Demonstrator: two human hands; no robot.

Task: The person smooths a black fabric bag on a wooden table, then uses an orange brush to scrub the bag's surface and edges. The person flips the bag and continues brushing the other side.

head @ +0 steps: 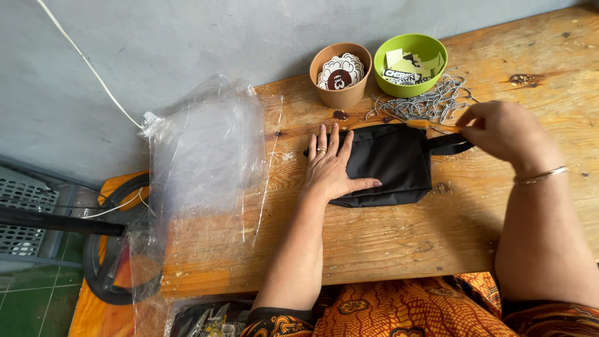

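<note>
A small black fabric pouch (399, 163) lies flat on the wooden table (387, 243). My left hand (334, 167) rests palm down on the pouch's left end, fingers spread, a ring on one finger. My right hand (502, 128) is at the pouch's right end, above its black strap loop (448, 144), with thumb and fingers pinched together; I cannot tell whether they pinch the strap or a bit of ball chain. A bangle circles the right wrist.
A pile of silver ball chains (430, 103) lies behind the pouch. A brown paper cup (340, 93) of round tags and a green bowl (412, 84) of paper labels stand at the back. Clear plastic bags (206, 168) drape the table's left end.
</note>
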